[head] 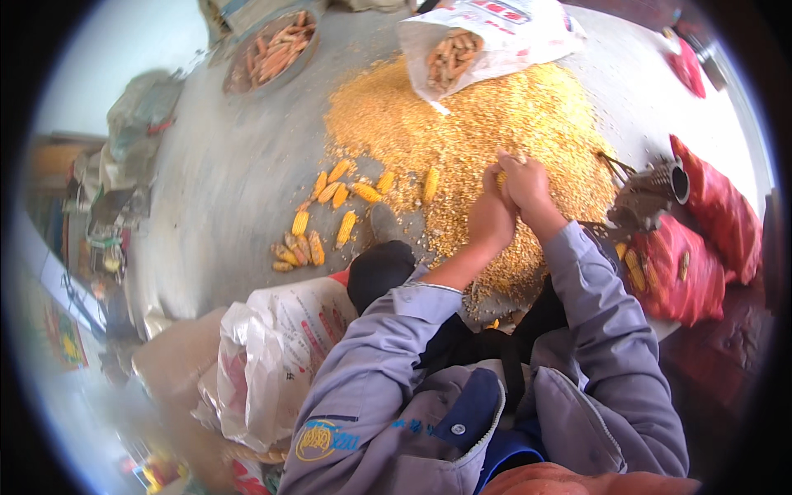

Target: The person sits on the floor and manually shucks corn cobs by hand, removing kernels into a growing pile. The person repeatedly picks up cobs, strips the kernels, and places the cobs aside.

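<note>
My left hand (492, 213) and my right hand (526, 179) are together over a large heap of loose corn kernels (371, 117). Between them they grip an ear of corn (501, 179); only a bit of its yellow side shows, and my fingers hide the rest. A whole yellow ear (431, 184) lies at the heap's left edge. Several more ears (346, 229) lie on the floor farther left. A white woven sack (520, 37) rests on its side on the heap, with bare corncobs (453, 59) at its mouth.
A metal basin (315, 49) of cobs stands at the upper left. To my right are a metal hand-cranked corn sheller (649, 192) and red mesh sacks (687, 272), one with ears in it. A white plastic sack (272, 346) sits by my left leg; a shoe (385, 223) is near the ears.
</note>
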`<state>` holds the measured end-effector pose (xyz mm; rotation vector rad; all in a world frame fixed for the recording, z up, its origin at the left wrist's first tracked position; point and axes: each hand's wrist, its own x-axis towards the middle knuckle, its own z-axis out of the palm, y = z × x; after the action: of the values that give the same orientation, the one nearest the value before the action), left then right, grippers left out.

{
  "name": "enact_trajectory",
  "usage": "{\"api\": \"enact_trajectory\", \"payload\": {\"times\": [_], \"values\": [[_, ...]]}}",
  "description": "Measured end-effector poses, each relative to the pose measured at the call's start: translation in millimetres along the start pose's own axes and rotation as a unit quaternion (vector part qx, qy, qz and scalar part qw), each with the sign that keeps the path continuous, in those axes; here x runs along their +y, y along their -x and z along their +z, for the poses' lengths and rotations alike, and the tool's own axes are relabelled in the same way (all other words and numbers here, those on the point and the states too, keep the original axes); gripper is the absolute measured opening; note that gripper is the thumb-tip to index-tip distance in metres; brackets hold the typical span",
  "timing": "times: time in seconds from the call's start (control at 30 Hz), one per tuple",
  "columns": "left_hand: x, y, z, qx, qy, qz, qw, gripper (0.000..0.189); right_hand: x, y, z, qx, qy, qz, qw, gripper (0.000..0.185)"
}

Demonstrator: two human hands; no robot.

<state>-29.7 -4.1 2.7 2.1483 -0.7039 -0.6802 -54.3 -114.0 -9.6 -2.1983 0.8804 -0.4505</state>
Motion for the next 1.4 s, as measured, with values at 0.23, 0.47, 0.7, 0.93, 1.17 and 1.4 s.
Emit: {"api": "enact_trajectory", "payload": {"times": [0.23, 0.47, 0.7, 0.93, 1.17, 1.4], "values": [[-14.4, -15.7, -1.3, -0.166, 0.472, -0.108, 0.859, 0.043, -8.7, 4.1, -19.6, -0.048, -0.105, 0.126, 0.985, 0.051], [-4.0, -6.6, -29.3, -0.192, 0.459, -0.14, 0.856, 0.046, -3.8, 5.1, -23.6, -0.036, -0.243, 0.112, 0.963, 0.051], [-17.8, -19.6, -32.0, -0.149, 0.488, -0.218, 0.832, 0.046, 12.9, 0.2, -24.4, -0.12, -0.447, 0.24, 0.853, 0.05], [-8.5, -18.2, -21.3, -0.021, 0.151, -0.062, 0.986, 0.058, -2.9, 3.1, -22.1, -0.14, -0.383, 0.286, 0.867, 0.048], [-1.8, -14.0, -16.4, 0.089, -0.032, 0.102, 0.99, 0.059, -22.6, 9.9, -20.9, -0.061, -0.508, 0.314, 0.799, 0.048], [1.2, -26.7, -27.1, -0.145, 0.396, -0.087, 0.903, 0.04, -12.5, -2.1, -18.3, 0.012, -0.46, 0.327, 0.825, 0.051]]}}
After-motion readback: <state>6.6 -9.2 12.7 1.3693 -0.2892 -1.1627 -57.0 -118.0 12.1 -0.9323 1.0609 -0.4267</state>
